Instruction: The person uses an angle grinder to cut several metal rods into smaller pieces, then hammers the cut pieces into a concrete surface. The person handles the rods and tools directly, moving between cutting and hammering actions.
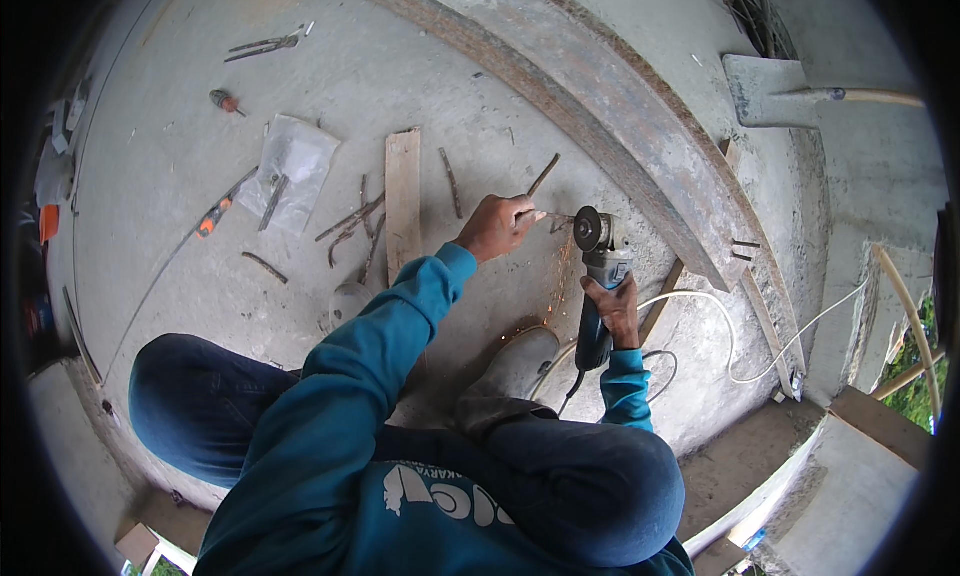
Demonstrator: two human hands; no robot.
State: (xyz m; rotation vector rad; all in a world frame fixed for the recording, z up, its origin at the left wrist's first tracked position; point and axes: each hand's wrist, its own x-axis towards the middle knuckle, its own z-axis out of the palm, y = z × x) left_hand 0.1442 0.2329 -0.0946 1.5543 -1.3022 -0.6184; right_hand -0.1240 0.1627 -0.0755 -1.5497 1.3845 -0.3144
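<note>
My right hand [616,310] is wrapped round the body of an angle grinder [606,268], its dark round disc [590,228] facing left. In my left hand [497,227], fingers pinched, is a thin metal rod [560,218] whose end meets the disc's left edge. Orange sparks [562,281] stream from there down toward my boot [520,361]. A rusty rod piece [544,174] shows just beyond my left fingers; whether it is part of the held rod I cannot tell.
Left of my hand lie a wooden board [403,198], several rusty rod pieces [350,218], a clear plastic bag [297,166] and an orange-handled screwdriver [212,219]. A long rusty steel beam [640,126] curves across the far right. The pale cable [730,346] loops at right; a shovel [765,91] lies beyond.
</note>
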